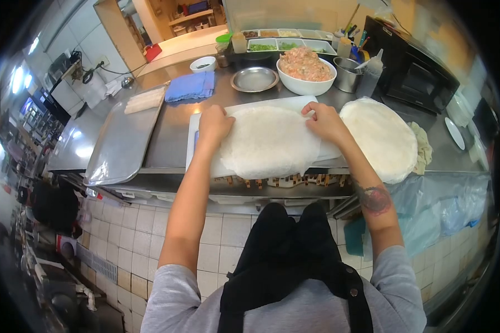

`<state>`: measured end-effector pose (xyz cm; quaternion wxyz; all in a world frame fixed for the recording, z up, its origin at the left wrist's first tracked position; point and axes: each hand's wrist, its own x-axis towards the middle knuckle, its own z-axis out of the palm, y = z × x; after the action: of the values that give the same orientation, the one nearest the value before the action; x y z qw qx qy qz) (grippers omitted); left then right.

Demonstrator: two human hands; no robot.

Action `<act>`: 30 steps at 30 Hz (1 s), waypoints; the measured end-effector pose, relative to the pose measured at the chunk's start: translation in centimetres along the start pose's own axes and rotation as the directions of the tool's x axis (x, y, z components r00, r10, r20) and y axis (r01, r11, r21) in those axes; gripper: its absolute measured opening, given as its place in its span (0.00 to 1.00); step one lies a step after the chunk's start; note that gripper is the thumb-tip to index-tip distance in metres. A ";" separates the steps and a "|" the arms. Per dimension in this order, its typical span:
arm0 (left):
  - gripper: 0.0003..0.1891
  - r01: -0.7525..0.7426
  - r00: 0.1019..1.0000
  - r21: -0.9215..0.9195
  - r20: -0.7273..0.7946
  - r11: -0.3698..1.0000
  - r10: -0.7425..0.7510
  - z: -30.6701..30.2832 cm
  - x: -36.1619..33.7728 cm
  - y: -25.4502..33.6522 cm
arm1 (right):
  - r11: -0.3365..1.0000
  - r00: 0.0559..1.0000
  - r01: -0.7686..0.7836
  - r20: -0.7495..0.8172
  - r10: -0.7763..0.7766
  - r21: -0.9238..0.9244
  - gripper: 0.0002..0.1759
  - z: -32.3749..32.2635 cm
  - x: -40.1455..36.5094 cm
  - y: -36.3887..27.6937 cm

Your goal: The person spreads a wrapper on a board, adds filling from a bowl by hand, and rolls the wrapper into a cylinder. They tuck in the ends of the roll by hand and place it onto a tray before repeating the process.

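Observation:
A thin, white, round wrapper sheet lies over a white cutting board, its near edge hanging past the board. My left hand is closed on the sheet's left edge. At the sheet's upper right edge, my right hand has its thumb and fingers curled in a pinch on it. To the right rests a stack of similar round wrappers. Beyond the board stands a white bowl heaped with pinkish minced filling, beside a shallow round metal dish.
At left, a metal tray carries several pale rolls near folded blue cloths. Behind are a small white bowl and containers of chopped greens. A metal pot, squeeze bottle and black microwave stand right.

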<state>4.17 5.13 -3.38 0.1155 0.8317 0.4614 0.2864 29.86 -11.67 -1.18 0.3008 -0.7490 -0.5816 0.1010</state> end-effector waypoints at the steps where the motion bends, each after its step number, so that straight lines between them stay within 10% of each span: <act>1: 0.12 0.037 0.996 0.006 0.083 0.999 -0.037 0.2 0.4 0.4 | 1.000 1.000 0.011 -0.016 -0.011 0.004 0.14 0.3 0.2 0.2; 10: 0.05 0.055 0.959 -0.188 -0.263 0.981 -0.104 -0.6 -1.8 1.0 | 0.978 0.960 0.201 -0.186 -0.208 -0.055 0.13 2.2 3.8 0.2; 17: 0.14 0.071 0.983 0.012 -0.172 0.997 -0.068 -2.9 -3.6 -1.4 | 0.917 0.971 0.193 -0.064 -0.229 -0.349 0.11 2.7 6.1 -0.3; 22: 0.16 -0.332 0.943 -0.163 -0.048 0.929 0.329 -5.0 -5.8 -2.8 | 0.840 0.946 0.297 0.018 -0.324 -0.453 0.11 2.6 9.9 -3.2; 26: 0.16 -0.262 0.961 -0.188 0.043 0.947 0.274 -4.8 -7.5 -4.3 | 0.756 0.817 0.551 0.045 -0.574 -0.354 0.09 5.9 12.6 -4.6; 30: 0.16 -0.144 0.989 -0.375 -0.021 0.916 0.147 -4.3 -8.4 -4.5 | 0.783 0.891 0.450 0.156 -0.426 -0.429 0.09 8.1 14.4 -4.4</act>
<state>-4.95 0.27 -5.11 0.2527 0.8273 0.3345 0.3740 26.60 5.05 -2.25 0.1178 -0.6398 -0.7540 -0.0913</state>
